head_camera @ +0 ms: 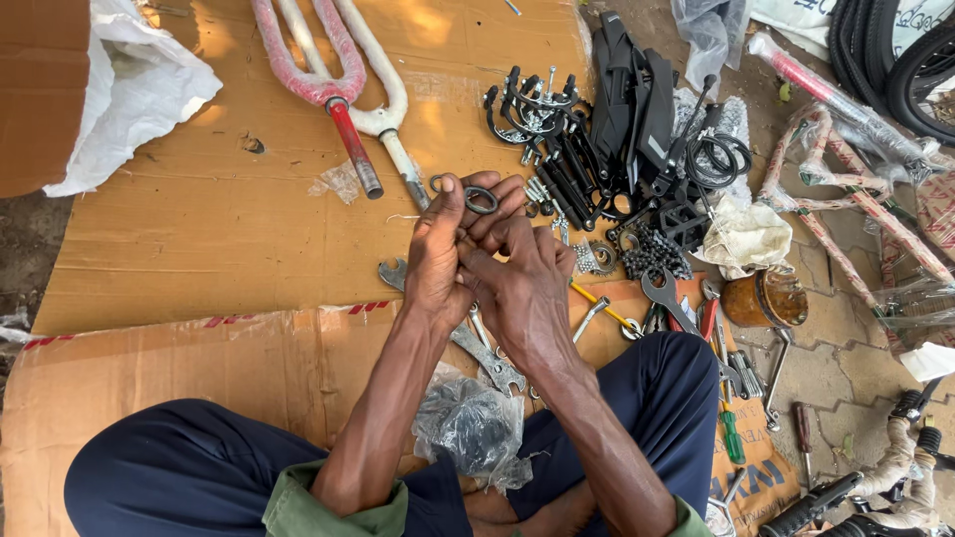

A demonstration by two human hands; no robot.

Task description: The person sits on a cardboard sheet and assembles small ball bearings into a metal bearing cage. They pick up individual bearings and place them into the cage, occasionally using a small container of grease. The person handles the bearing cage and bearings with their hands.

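Note:
My left hand [438, 254] and my right hand [517, 278] are raised together over the cardboard sheet [199, 229]. Between their fingertips they hold small dark metal rings [479, 200]. The left thumb and fingers pinch one ring, and the right fingers touch the same cluster. Beneath the hands lie open-ended spanners [487, 358] on the cardboard. A crumpled clear plastic bag [473, 428] with dark parts rests in my lap between my blue-trousered legs.
Two bicycle forks [343, 89], red and white, lie at the top. A pile of black brake parts and cables [597, 129] sits top right. Screwdrivers, wrenches and a rusty tin [764, 298] lie right. Wrapped frame tubes [856, 189] and tyres are far right.

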